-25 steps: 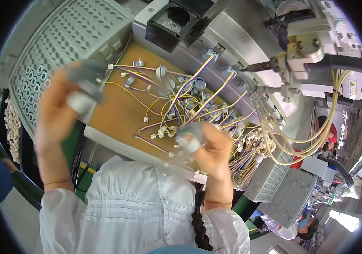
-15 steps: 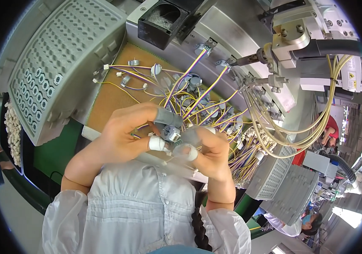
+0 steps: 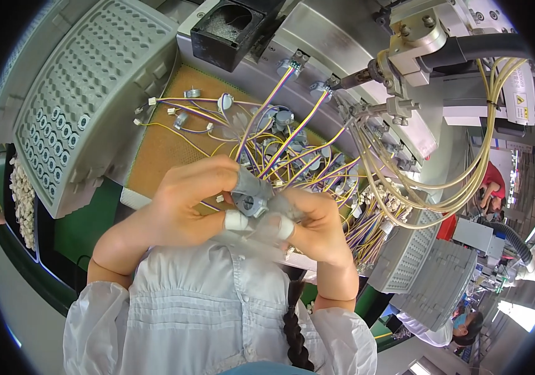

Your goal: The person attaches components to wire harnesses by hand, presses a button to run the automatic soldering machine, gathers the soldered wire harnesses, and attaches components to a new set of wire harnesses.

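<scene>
A small round grey motor (image 3: 250, 204) is held up in front of my chest, its flat face with a dark centre showing. My left hand (image 3: 195, 197), with grey and white finger covers, pinches it between thumb and forefinger. At its right side my right hand (image 3: 318, 228) is closed, with covered fingertips smeared by motion against the motor's edge. Beyond the hands, a heap of motors with yellow, white and purple wires (image 3: 280, 153) lies on a brown mat (image 3: 164, 147). Two wired motors (image 3: 320, 92) sit at the metal machine's edge.
A grey tray (image 3: 101, 81) holding round parts in rows stands at the left, with white connectors (image 3: 23, 200) beside it. A soldering head (image 3: 361, 78) and looped pale tubes (image 3: 430, 187) hang at the right. Grey trays (image 3: 433, 284) are stacked at the lower right. Other people are farther right.
The motor has turned in my fingers: its side with a pale block showed before, and its round face shows now. Both hands stay close together. The view has shifted slightly.
</scene>
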`<state>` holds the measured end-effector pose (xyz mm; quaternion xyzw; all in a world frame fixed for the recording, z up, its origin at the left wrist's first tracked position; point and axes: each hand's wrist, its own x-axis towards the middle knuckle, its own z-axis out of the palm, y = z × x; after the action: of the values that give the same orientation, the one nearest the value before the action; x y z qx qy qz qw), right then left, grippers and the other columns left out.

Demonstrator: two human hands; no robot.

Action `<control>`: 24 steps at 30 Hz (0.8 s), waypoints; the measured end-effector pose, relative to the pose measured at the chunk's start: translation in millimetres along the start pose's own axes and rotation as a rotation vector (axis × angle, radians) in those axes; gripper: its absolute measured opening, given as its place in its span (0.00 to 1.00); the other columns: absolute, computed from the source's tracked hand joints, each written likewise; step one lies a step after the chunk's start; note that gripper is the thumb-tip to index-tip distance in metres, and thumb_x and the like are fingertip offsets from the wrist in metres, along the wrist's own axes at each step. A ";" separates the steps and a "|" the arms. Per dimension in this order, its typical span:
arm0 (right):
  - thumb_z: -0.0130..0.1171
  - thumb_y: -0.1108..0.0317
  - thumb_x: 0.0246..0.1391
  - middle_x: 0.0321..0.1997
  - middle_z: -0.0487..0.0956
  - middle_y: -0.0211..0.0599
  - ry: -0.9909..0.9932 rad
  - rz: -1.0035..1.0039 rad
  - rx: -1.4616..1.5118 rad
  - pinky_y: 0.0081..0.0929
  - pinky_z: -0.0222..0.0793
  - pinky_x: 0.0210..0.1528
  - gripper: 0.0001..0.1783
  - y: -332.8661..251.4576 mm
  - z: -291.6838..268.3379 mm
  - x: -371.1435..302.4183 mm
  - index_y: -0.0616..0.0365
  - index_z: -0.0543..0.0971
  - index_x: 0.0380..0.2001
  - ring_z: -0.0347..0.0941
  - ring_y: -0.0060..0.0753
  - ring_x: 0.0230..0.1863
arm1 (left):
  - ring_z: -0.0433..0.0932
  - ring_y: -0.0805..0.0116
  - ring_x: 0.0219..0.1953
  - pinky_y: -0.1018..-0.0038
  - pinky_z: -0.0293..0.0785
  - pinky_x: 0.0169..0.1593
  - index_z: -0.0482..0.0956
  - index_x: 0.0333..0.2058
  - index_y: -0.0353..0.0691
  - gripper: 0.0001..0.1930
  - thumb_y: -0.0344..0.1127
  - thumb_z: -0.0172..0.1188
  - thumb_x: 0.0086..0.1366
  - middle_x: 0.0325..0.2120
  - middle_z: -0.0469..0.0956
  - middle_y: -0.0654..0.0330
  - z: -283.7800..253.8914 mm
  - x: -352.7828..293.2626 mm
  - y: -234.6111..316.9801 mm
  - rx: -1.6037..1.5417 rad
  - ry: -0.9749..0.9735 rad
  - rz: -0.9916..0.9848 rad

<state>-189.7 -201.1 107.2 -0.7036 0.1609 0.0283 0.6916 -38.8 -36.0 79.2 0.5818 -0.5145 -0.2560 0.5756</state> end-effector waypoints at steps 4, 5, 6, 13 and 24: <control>0.68 0.65 0.50 0.15 0.72 0.28 -0.097 -0.115 -0.093 0.18 0.56 0.17 0.10 -1.7 -8.6 -1.1 0.60 0.80 0.27 0.63 0.13 0.16 | 0.78 0.62 0.31 0.72 0.76 0.31 0.76 0.33 0.29 0.15 0.21 0.68 0.43 0.33 0.75 0.52 5.5 -0.2 3.3 0.006 -0.002 0.003; 0.67 0.65 0.50 0.15 0.73 0.27 -0.124 -0.036 -0.035 0.18 0.57 0.17 0.10 -1.4 -9.9 -2.2 0.60 0.80 0.28 0.64 0.13 0.16 | 0.79 0.62 0.31 0.72 0.76 0.31 0.76 0.33 0.29 0.15 0.22 0.68 0.43 0.33 0.75 0.52 6.3 0.1 3.8 0.001 0.004 0.009; 0.67 0.66 0.50 0.15 0.73 0.27 -0.107 0.003 0.051 0.17 0.57 0.17 0.09 -0.3 -10.1 -3.3 0.60 0.80 0.28 0.66 0.13 0.16 | 0.78 0.61 0.30 0.72 0.76 0.31 0.77 0.32 0.29 0.15 0.21 0.67 0.43 0.32 0.75 0.52 7.2 0.3 4.2 0.055 0.032 0.072; 0.66 0.68 0.50 0.21 0.79 0.31 -0.059 -0.042 0.256 0.13 0.67 0.19 0.09 25.6 -3.5 -0.2 0.63 0.81 0.31 0.73 0.15 0.20 | 0.77 0.58 0.25 0.69 0.75 0.28 0.77 0.29 0.33 0.13 0.20 0.59 0.38 0.29 0.76 0.55 10.8 5.8 4.6 0.369 0.101 0.350; 0.62 0.72 0.50 0.24 0.78 0.30 -0.037 -0.168 0.193 0.14 0.69 0.20 0.09 38.8 2.0 0.3 0.63 0.78 0.36 0.74 0.16 0.21 | 0.72 0.61 0.40 0.64 0.68 0.39 0.77 0.38 0.40 0.20 0.33 0.69 0.43 0.34 0.72 0.57 9.2 17.2 -24.1 0.044 -0.023 0.076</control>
<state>-199.4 -198.9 69.6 -0.6441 0.0906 -0.0322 0.7589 -33.9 -59.8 59.9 0.5712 -0.5485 -0.2293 0.5660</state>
